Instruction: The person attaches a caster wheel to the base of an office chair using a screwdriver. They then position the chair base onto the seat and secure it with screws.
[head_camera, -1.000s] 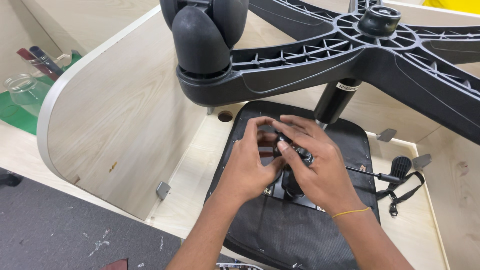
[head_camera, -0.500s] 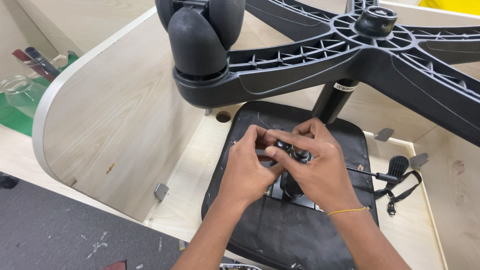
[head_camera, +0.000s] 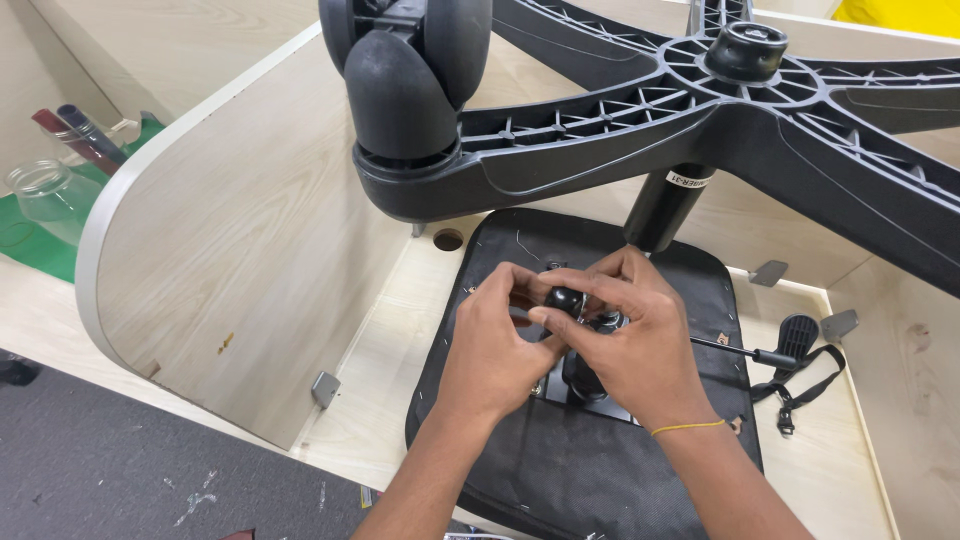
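- Your left hand (head_camera: 495, 340) and right hand (head_camera: 630, 335) meet in a closed grip on the small black knob (head_camera: 563, 298), fingertips pinched around it.
- The knob sits on the mechanism (head_camera: 585, 378) at the centre of the upturned chair seat (head_camera: 560, 460), at 6 o'clock from the gas cylinder (head_camera: 665, 205).
- By my judgement the base (head_camera: 760, 110) is already fitted; the knob work looks unfinished.

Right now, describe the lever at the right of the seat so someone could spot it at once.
Start at the upturned black seat lying in the pale wooden tray. From the mechanism under the right hand, a thin rod runs right past the seat's edge. The lever is its flat black paddle end, above the looped black strap, unlike the grey brackets nearby.
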